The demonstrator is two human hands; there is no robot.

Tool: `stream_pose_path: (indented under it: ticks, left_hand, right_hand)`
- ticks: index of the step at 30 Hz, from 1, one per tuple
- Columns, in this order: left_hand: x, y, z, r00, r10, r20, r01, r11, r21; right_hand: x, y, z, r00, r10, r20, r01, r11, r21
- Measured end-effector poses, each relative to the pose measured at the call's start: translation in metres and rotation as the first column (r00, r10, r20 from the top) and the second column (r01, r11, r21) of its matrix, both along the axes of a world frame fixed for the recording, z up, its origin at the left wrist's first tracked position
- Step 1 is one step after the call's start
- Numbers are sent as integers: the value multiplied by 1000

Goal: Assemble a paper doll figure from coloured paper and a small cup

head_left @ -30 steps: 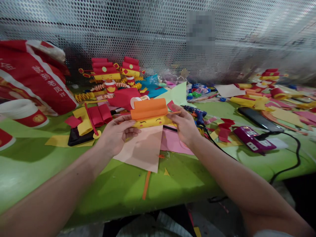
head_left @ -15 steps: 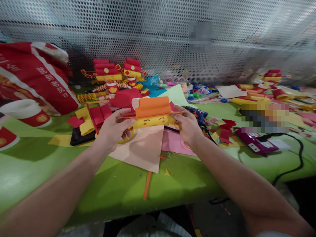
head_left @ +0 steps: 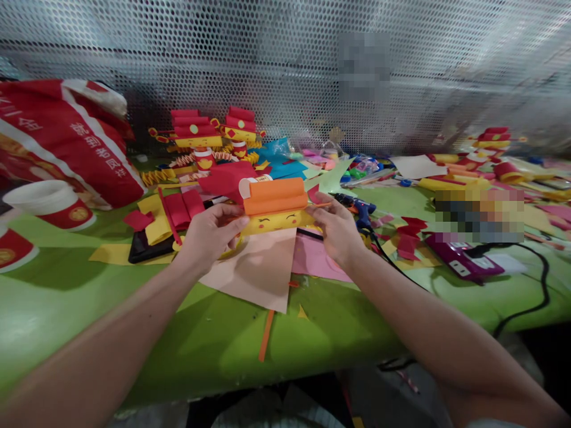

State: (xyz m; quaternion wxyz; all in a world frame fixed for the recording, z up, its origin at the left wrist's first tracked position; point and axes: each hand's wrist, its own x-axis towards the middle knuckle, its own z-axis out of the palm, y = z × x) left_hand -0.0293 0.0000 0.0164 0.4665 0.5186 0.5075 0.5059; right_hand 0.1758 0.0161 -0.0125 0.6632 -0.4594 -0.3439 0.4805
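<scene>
Between my two hands is a paper doll head (head_left: pixel 277 221), a yellow roll with a smiling face and an orange paper hat (head_left: pixel 276 196) on top. My left hand (head_left: pixel 216 229) pinches its left end, and my right hand (head_left: pixel 334 226) pinches the right end, where a thin orange strip shows by the fingers. The head is raised over a pale peach paper sheet (head_left: pixel 259 273) and a pink sheet (head_left: pixel 316 258). Behind my right hand lies a blue glue gun (head_left: pixel 361 208). Left of my left hand, red and yellow paper pieces (head_left: pixel 156 217) rest on a black object (head_left: pixel 147 248).
Finished-looking paper dolls with red hats (head_left: pixel 196 131) stand at the back. Paper cups (head_left: pixel 56 205) and a large red bag (head_left: pixel 84 142) are on the left. To the right are a purple power strip (head_left: pixel 466 257) with a black cord and red scraps (head_left: pixel 408 238).
Both hands keep hold of the doll head, which is nearly in the same place. My camera view has shifted slightly.
</scene>
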Motion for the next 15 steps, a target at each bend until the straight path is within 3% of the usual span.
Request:
stream_pose_path:
  ticks: [15]
  left_hand:
    - [0,2,0,999,12,-53,-14,999,-40]
  right_hand:
    - [0,1,-3,999,39,3,-40,996,80]
